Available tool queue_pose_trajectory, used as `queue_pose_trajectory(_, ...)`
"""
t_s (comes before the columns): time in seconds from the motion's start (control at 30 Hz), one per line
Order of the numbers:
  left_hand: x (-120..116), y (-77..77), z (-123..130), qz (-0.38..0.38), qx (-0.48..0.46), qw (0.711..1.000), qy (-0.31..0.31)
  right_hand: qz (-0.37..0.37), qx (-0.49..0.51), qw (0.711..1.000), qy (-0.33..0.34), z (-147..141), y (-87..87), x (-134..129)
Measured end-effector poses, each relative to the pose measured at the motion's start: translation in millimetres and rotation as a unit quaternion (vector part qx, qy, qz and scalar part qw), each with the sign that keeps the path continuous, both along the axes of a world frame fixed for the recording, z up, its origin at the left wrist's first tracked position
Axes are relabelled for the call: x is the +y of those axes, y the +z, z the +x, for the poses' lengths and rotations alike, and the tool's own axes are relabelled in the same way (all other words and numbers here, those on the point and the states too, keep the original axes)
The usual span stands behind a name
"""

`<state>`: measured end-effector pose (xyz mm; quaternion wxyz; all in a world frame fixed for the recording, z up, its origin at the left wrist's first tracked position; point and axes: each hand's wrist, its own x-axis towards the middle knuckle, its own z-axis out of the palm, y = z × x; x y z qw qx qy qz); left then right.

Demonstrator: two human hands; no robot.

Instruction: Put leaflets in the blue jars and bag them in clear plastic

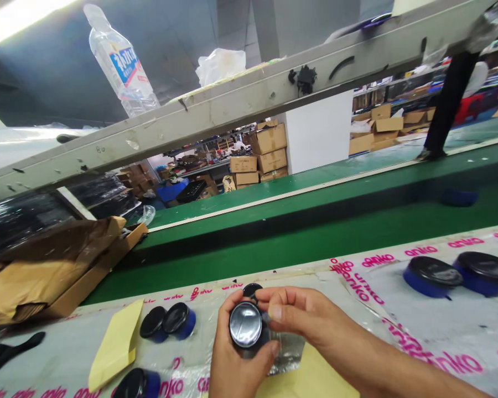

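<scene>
My left hand (236, 367) is wrapped round a round black-rimmed container (245, 324) with a shiny top, held over the table near the bottom middle. From the right, my right hand (302, 312) reaches to the container's upper right side, its thumb and fingers pinched together; whatever is between them is too small to tell. Just behind the fingers another black lid (252, 291) shows in part. Left of my hands, two black-and-blue containers (181, 320) touch each other, and one more (136, 384) lies at the bottom edge.
Yellow paper (115, 345) lies on the left, with more under my hands. Two black-and-blue containers (434, 276) stand at the right. Behind runs a green conveyor belt (249, 243) carrying a blue item. A cardboard box (95, 276) is at left; a shelf beam (232, 110) crosses above, bearing a bottle (122, 66).
</scene>
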<state>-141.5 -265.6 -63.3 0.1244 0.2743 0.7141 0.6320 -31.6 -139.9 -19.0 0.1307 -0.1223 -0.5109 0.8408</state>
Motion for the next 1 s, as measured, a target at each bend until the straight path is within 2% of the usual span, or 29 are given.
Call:
queue_pose_trajectory(0.1,1,-6.2,0,0.014,0.003,1.000,-0.019,0.008,0.020,1.000,0.005,0,0.8,1)
queue_pose_trajectory(0.23,2,-12.5,-4,0.019,0.049,0.999,0.007,0.020,-0.009,1.000,-0.020,-2,-2.9,2)
queue_pose_trajectory(0.37,2,-14.3,-5,0.008,0.087,0.996,0.012,0.075,-0.031,0.996,-0.039,-5,-11.1,1)
queue_pose_trajectory(0.5,4,-13.7,0,0.003,0.163,0.986,0.033,0.115,-0.033,0.991,-0.059,-7,-17.4,-1)
queue_pose_trajectory(0.67,5,-11.3,3,-0.002,0.193,0.980,0.050,0.105,-0.020,0.993,-0.055,-8,-17.2,-6)
queue_pose_trajectory(1.0,3,-14.3,2,-0.022,0.213,0.976,0.039,0.089,0.010,0.995,-0.032,-11,-22.9,-5)
